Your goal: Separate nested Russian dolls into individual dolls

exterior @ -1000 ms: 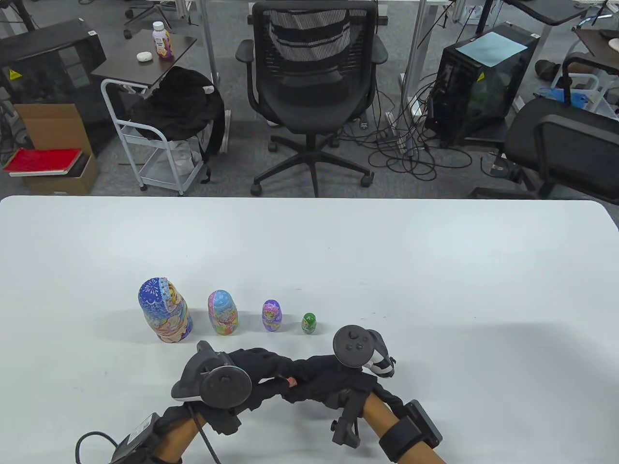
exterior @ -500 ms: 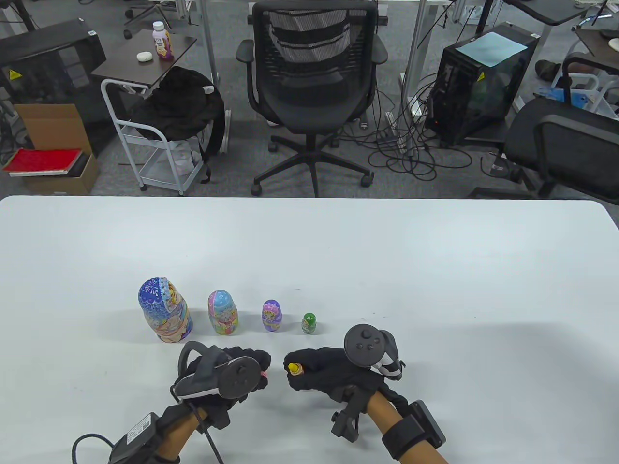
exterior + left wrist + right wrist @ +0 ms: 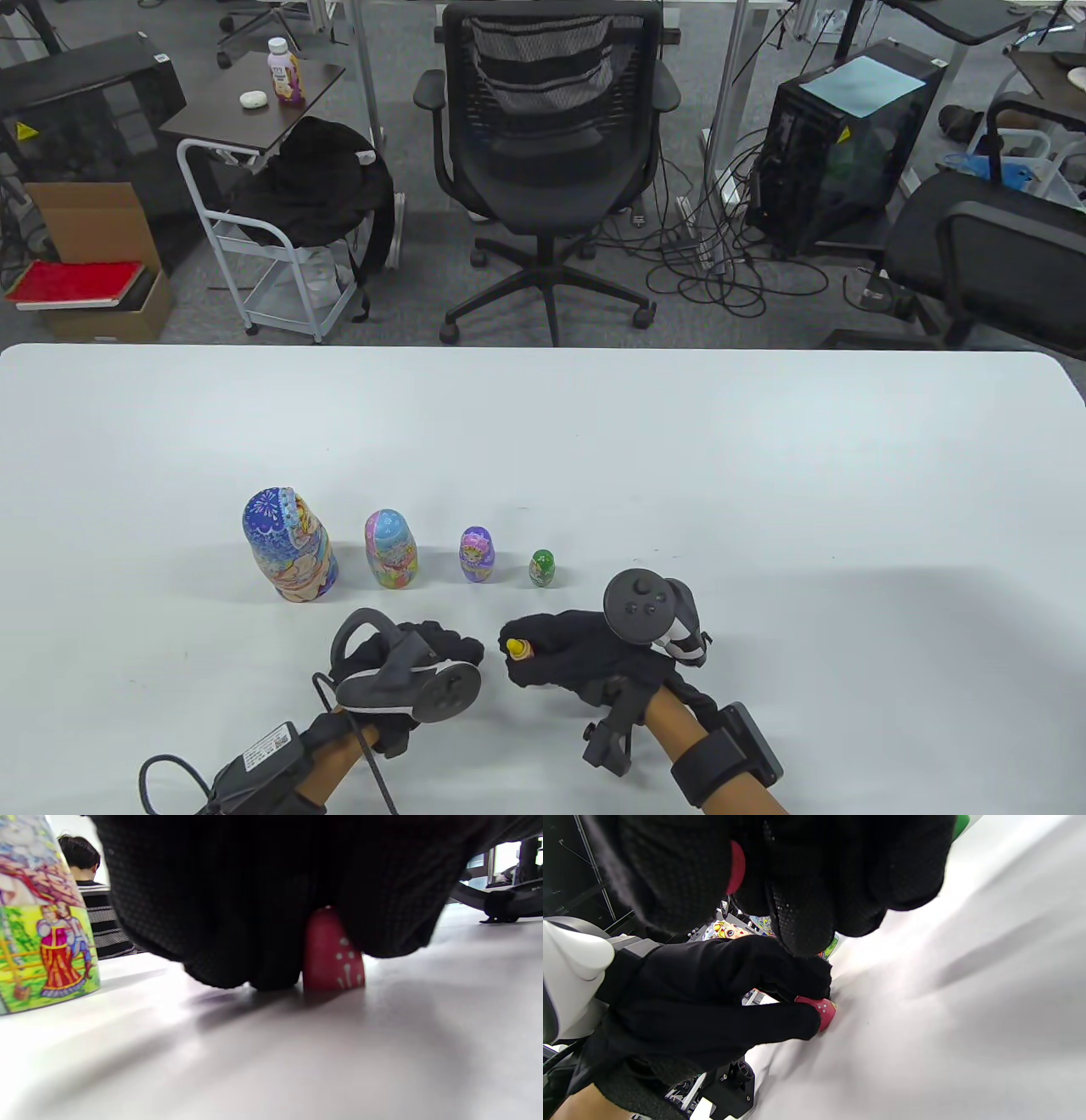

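Note:
Four painted dolls stand in a row on the white table (image 3: 764,475): large blue (image 3: 288,548), pink (image 3: 391,550), purple (image 3: 477,554) and small green (image 3: 542,568). My left hand (image 3: 458,654) is just in front of them and grips a red doll half with white dots (image 3: 333,955), holding it down on the table; it also shows in the right wrist view (image 3: 821,1012). My right hand (image 3: 522,654) is close to the right and pinches a small piece with a yellow top and red below (image 3: 516,648). Its red edge (image 3: 736,868) shows between the fingers (image 3: 806,912).
The doll row lies a short way beyond both hands. The pink doll's painted lower body (image 3: 46,955) stands close to the left of my left hand. An office chair (image 3: 551,161) and a cart stand beyond the table's far edge.
One second ago both hands were joined over one small doll. They have pulled apart, each with a piece. My left hand has since turned and come down onto the table.

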`<state>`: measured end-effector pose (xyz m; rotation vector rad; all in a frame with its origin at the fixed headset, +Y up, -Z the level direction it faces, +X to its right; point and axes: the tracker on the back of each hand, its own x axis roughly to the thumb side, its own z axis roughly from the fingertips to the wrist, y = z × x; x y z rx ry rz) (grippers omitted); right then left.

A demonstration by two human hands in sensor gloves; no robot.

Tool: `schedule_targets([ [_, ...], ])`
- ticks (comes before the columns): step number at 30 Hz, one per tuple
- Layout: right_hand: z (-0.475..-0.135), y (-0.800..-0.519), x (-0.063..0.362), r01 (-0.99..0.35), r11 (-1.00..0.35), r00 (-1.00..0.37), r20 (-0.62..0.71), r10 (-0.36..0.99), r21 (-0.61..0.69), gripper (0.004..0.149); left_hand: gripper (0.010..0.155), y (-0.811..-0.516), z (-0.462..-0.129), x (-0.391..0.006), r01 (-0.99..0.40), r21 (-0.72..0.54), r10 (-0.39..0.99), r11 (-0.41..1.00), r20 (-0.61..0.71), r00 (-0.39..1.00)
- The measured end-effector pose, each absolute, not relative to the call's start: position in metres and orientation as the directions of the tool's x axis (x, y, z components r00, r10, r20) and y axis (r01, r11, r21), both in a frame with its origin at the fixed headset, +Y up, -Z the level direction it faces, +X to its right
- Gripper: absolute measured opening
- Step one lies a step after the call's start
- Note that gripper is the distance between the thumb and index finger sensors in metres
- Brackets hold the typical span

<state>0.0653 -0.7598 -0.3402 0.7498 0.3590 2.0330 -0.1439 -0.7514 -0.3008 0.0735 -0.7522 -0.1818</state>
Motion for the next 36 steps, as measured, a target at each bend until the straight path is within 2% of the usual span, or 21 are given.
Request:
schedule_targets([
  [3, -0.340, -0.760, 0.065, -0.661, -0.546, -0.403, 0.370, 0.837, 0.515, 0.060, 0.049, -0.752, -0.300, -0.143, 0.181, 0.138, -0.227, 0.974, 0.669, 0.708],
  [5, -0.340, -0.760, 0.065, -0.662, -0.545, -0.402, 0.371, 0.837, 0.514, 0.060, 0.059, -0.750, -0.300, -0.144, 0.211, 0.125, -0.241, 0.969, 0.656, 0.715],
  [9, -0.341, -0.760, 0.065, -0.661, -0.552, -0.410, 0.372, 0.833, 0.509, 0.060, 0.065, -0.731, -0.300, -0.155, 0.129, 0.125, -0.180, 0.984, 0.629, 0.756],
  [11, -0.341, -0.760, 0.065, -0.656, -0.556, -0.414, 0.372, 0.831, 0.511, 0.060, 0.063, -0.719, -0.297, -0.160, 0.046, 0.171, -0.144, 0.984, 0.622, 0.770],
  [13, -0.340, -0.761, 0.062, -0.639, -0.575, -0.431, 0.381, 0.818, 0.511, 0.060, 0.057, -0.708, -0.292, -0.163, -0.112, 0.230, -0.060, 0.967, 0.630, 0.774],
  [16, -0.336, -0.760, 0.058, -0.610, -0.610, -0.455, 0.406, 0.792, 0.505, 0.061, 0.054, -0.703, -0.285, -0.156, -0.251, 0.227, 0.027, 0.941, 0.691, 0.723],
  [22, -0.333, -0.761, 0.053, -0.605, -0.609, -0.449, 0.411, 0.793, 0.513, 0.060, 0.047, -0.705, -0.279, -0.145, -0.279, 0.238, 0.016, 0.930, 0.734, 0.679],
  [27, -0.333, -0.761, 0.053, -0.608, -0.606, -0.447, 0.409, 0.795, 0.513, 0.060, 0.044, -0.706, -0.277, -0.145, -0.348, 0.217, 0.079, 0.912, 0.740, 0.669],
  [36, -0.333, -0.760, 0.053, -0.588, -0.621, -0.461, 0.416, 0.784, 0.519, 0.060, 0.037, -0.695, -0.278, -0.147, -0.392, 0.185, 0.143, 0.901, 0.727, 0.672],
])
